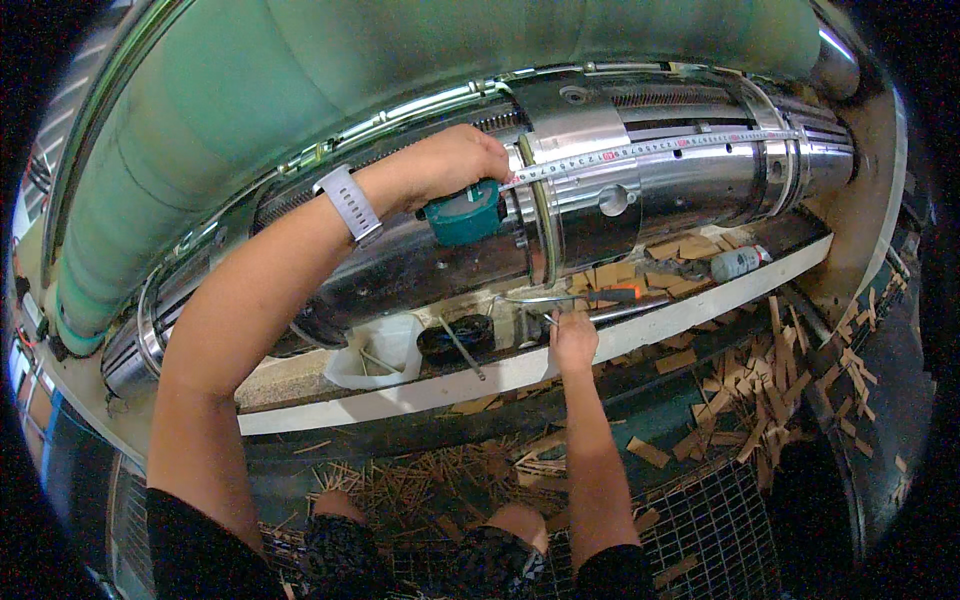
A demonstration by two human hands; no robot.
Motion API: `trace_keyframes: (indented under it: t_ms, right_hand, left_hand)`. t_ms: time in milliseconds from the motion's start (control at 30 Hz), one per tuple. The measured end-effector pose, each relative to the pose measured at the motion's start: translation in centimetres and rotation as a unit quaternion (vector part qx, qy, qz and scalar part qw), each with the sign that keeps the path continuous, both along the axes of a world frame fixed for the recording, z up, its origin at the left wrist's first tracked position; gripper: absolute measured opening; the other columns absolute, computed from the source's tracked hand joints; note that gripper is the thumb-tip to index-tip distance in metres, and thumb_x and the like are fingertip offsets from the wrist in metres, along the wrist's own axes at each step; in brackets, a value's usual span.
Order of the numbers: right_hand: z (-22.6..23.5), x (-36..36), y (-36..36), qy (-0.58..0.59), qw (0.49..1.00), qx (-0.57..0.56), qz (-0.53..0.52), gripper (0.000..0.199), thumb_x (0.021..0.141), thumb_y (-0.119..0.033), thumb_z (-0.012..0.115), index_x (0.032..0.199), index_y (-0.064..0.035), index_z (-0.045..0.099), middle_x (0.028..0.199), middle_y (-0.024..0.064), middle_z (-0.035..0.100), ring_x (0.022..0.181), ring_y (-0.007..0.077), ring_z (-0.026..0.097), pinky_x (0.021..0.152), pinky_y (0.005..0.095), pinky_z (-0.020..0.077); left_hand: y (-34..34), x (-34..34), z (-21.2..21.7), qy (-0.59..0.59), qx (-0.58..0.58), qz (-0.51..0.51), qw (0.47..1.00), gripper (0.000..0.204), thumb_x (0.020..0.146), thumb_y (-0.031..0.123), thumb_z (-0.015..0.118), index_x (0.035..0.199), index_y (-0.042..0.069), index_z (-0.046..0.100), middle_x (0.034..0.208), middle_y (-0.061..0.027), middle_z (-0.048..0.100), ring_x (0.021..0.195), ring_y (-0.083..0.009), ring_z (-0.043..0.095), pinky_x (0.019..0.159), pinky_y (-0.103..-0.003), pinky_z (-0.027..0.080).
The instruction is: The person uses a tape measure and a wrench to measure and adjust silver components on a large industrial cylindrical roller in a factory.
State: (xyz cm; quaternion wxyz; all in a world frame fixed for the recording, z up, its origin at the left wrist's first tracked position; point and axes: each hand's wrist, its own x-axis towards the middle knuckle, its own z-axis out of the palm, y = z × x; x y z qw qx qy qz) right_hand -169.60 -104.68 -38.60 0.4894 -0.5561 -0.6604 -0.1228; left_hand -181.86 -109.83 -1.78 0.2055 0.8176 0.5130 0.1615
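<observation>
My left hand [450,165], with a pale strap watch [348,203] on its wrist, grips a teal tape measure [466,214] from above. Its white blade [625,153] is drawn out to the right along a shiny metal cylinder [590,190] with rings, slots and holes. My right hand [573,342] is closed, low at the edge of the ledge. A thin metal tip pokes out by its fingers; the rest of it is hidden in the fist. Just beyond lies a tool with an orange-and-black handle [618,294].
A large green roller [400,60] curves above the cylinder. Along the pale ledge [700,300] stand a white plastic container [385,350], a dark round container [455,342] and a bottle [737,262]. Cardboard scraps [740,400] litter the step and the floor grating [710,520].
</observation>
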Motion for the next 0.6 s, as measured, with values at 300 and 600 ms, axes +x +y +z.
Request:
trace_keyframes:
  t_ms: [300,600]
  right_hand:
    - [-0.13,0.0,0.14,0.017,0.999,0.039,0.011,0.019,0.077,-0.018,0.059,0.067,-0.0028,0.056,0.07,0.0142,0.055,0.07,0.0311,0.053,0.062,0.0416,0.0439]
    - [-0.24,0.18,0.07,0.009,1.0,0.006,0.015,0.019,0.073,-0.021,0.063,0.072,-0.0034,0.058,0.074,0.014,0.057,0.074,0.0304,0.055,0.068,0.0405,0.0435]
  left_hand:
    - [-0.02,0.02,0.03,0.017,0.007,-0.01,1.0,0.015,0.083,0.015,0.055,0.081,0.002,0.063,0.069,-0.0042,0.063,0.06,-0.0098,0.058,0.057,-0.024,0.046]
    - [0.44,-0.09,0.1,0.032,0.004,-0.034,0.999,0.016,0.084,0.017,0.053,0.079,0.004,0.061,0.069,-0.0032,0.063,0.061,-0.0088,0.057,0.059,-0.024,0.045]
